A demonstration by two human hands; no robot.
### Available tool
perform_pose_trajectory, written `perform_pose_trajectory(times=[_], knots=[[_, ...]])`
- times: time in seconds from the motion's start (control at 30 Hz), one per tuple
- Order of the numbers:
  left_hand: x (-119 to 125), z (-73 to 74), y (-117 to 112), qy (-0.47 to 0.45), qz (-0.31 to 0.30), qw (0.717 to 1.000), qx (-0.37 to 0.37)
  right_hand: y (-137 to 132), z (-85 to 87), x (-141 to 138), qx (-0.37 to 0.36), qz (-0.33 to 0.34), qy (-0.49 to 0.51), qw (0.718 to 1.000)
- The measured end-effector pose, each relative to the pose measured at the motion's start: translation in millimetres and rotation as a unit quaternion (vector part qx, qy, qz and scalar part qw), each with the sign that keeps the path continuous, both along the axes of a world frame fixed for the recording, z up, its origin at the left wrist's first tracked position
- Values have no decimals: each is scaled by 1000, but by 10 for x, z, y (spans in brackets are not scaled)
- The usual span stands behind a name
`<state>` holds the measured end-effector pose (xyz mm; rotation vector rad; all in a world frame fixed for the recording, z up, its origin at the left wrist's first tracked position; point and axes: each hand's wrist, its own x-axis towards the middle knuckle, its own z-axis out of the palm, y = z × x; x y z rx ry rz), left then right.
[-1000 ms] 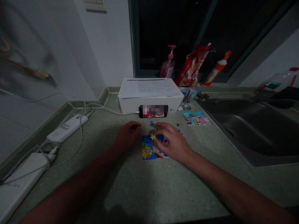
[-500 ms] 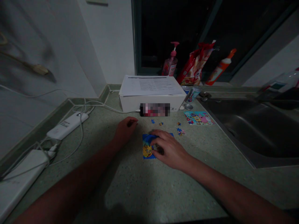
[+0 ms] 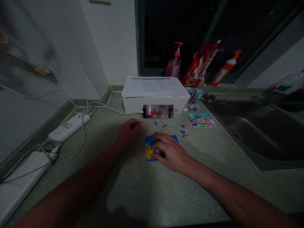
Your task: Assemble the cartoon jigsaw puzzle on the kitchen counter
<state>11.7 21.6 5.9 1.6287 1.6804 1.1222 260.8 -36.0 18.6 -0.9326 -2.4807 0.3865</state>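
A small blue jigsaw puzzle (image 3: 149,139) with a yellow figure lies on the counter, its right part hidden under my right hand (image 3: 171,152). The fingers and thumb of that hand are bent in a pinch over the puzzle's yellow area, around what looks like a puzzle piece, mostly covered. My left hand (image 3: 128,131) rests on the counter to the upper left of the puzzle, fingers loosely curled and slightly apart, with nothing visible in them. Beyond the puzzle lie a loose blue piece (image 3: 155,123) and a dark-yellow piece (image 3: 164,126). Several more pieces (image 3: 184,134) are to the right.
A colourful cartoon picture card (image 3: 203,120) lies beside the steel sink (image 3: 268,133). A phone (image 3: 158,111) leans on a white box (image 3: 133,104) topped with paper. Power banks (image 3: 68,127) and cables are at left. A can (image 3: 197,96) stands tilted near the box.
My right hand's fingertips have shifted very slightly over the yellow part of the puzzle. My left hand stays in place; the view has moved a little.
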Motion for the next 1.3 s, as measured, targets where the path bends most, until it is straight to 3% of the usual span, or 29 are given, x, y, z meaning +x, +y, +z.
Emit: perform_pose_trajectory(times=[0.9, 1.3], knots=[[11, -5, 3, 2, 3, 1000, -6, -9, -26, -2, 13, 0, -4, 1000], [0, -21, 4, 3, -2, 1000, -7, -12, 41, 66, 58, 6, 2, 998]])
